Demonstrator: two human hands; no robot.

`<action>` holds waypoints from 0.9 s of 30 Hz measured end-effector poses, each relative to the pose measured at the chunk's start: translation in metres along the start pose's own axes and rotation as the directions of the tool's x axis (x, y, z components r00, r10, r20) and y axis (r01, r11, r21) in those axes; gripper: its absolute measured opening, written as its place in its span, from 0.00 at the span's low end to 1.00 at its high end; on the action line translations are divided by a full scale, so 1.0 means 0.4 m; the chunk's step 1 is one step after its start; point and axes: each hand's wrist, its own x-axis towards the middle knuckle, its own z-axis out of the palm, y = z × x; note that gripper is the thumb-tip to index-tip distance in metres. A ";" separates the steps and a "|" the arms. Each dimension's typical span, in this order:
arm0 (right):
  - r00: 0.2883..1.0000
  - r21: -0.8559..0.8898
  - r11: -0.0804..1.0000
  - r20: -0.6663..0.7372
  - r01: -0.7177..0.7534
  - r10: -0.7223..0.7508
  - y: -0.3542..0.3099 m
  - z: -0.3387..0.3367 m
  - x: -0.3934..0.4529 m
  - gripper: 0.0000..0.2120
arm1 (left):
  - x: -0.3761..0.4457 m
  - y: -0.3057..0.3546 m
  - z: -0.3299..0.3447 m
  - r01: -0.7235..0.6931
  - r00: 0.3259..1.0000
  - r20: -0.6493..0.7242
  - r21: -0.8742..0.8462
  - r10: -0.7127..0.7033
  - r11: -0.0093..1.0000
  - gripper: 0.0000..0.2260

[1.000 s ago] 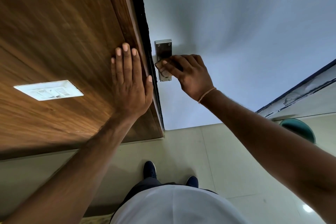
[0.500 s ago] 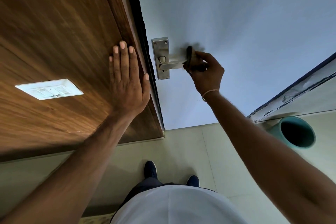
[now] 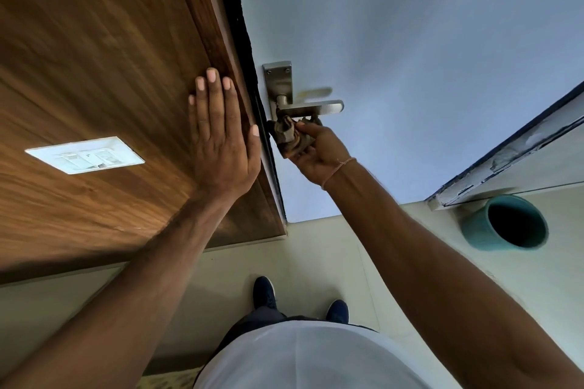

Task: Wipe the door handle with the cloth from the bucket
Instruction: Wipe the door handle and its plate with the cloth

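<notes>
The right hand (image 3: 319, 148), its grip bunched around the cloth (image 3: 289, 136) at frame centre, should press up along the door handle (image 3: 311, 108) underside while the flat, empty left hand (image 3: 221, 136) steadies the wooden frame (image 3: 104, 73).

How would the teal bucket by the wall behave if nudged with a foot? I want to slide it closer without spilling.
The teal bucket looks like thin plastic, so probably light and easy to slide on the smooth tiled floor. Its inside looks dark, so I cannot tell whether it holds water. It stands upright and looks tall for its width, so a high nudge might tip it.
</notes>
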 end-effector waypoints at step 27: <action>0.375 -0.829 -0.291 0.492 0.477 -0.786 -0.028 -0.011 -0.044 0.18 | -0.002 0.009 -0.005 0.012 1.000 -0.002 -0.018 -0.012 1.000 0.30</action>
